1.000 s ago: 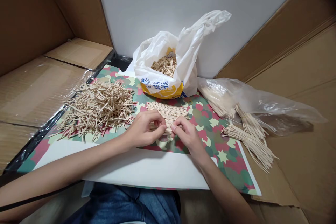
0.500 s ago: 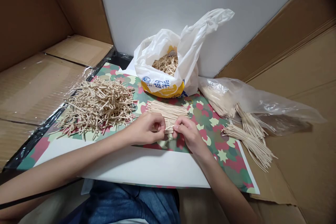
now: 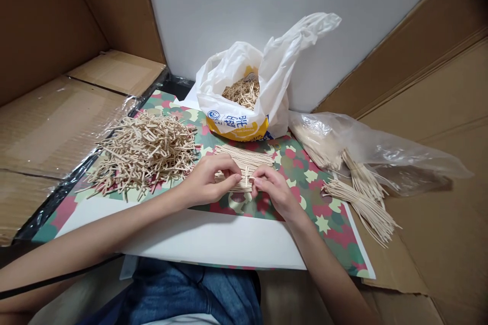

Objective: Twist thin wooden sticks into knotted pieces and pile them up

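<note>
Cream-coloured sticks, thin and straight, lie side by side in a flat row [image 3: 253, 156] at the middle of the work surface, and that's where the action is from the head camera! Over the near edge of that row come the two hands, close together but not touching. Left hand [image 3: 209, 177]: thumb and forefinger drawn together at the left side of a tiny cross-shaped piece [image 3: 247, 176] of the same pale material. Right hand [image 3: 276, 190]: fingers curled, thumb and forefinger pinched at its other side. So the little piece sits right between the two sets of fingertips, above the row; whether its strands are tied or merely crossed is too small to tell.

Out to the left, a big tangled heap [image 3: 147, 155] of short, bent strips spreads across the camouflage-patterned sheet [image 3: 331, 244]. Beyond the row stands a white plastic bag [image 3: 278, 91] with blue and yellow print, mouth open, more short strips [image 3: 244, 92] inside. Over on the right, a bundle of long strands [image 3: 366, 210] fans out onto cardboard [image 3: 438, 228], just beside a crumpled clear plastic bag [image 3: 373, 137]. Nearest the body, a plain white sheet [image 3: 213, 244] lies under the forearms, with blue jeans [image 3: 183, 284] below.
</note>
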Available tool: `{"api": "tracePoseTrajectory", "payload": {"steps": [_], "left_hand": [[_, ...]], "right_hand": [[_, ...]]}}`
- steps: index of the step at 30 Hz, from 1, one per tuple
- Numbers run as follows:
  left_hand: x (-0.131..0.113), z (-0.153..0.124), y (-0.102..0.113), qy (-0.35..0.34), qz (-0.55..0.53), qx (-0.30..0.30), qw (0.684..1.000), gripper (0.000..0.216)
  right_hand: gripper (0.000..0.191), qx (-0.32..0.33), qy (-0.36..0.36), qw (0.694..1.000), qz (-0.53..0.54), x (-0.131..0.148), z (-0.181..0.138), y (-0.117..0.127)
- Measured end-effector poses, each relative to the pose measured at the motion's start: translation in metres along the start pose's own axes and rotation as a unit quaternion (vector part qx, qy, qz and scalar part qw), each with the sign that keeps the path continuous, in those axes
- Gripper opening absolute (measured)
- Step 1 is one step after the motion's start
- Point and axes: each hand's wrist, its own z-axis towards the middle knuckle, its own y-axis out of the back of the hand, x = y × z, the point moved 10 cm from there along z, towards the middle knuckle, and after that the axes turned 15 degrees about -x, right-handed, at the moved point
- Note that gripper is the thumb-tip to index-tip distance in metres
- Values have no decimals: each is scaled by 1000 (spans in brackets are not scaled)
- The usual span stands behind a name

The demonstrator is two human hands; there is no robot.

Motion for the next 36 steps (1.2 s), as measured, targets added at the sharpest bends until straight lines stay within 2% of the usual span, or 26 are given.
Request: {"api": "tracePoseTrajectory", "payload": {"steps": [6,10,13,17,19,21,22,23,24,25,27,30,31,33,36], "left_hand": [[-26,-6,31,-70,47,-81,993,12],[-44,-18,59,-96,98,-125,983,9],[-50,-24,94,-112,153,-167,968,11],[-45,-24,165,-117,276,-248,921,13],[-39,-20,187,-104,360,-243,895,17],[-42,-18,201,-105,421,-284,855,24],[-42,-15,197,-103,420,-288,855,25],[-42,-11,184,-114,401,-277,866,23],[-38,-5,160,-120,365,-231,894,21],[-35,-1,127,-143,329,-162,919,18],[-23,0,54,-186,320,-18,929,13],[7,-4,-18,-194,346,75,915,13],[15,-7,-32,-190,341,93,916,13],[27,-10,-45,-174,324,101,925,13],[33,-9,-40,-143,289,81,943,15]], "right_hand": [[21,-114,65,989,-74,9,10,29],[19,-100,55,989,-90,7,10,25],[18,-96,55,989,-100,7,7,21],[17,-104,74,985,-113,7,6,21],[15,-114,85,983,-117,8,8,25],[12,-132,96,978,-128,10,12,30],[10,-141,103,975,-138,13,15,33],[8,-148,109,972,-148,15,19,35],[6,-155,121,968,-158,19,23,36],[6,-157,136,963,-172,23,26,36],[9,-167,175,947,-210,30,31,34],[10,-171,205,924,-275,27,34,33],[10,-166,209,919,-291,24,34,33],[9,-153,218,911,-316,17,31,32],[8,-136,240,897,-345,15,27,29]]}}
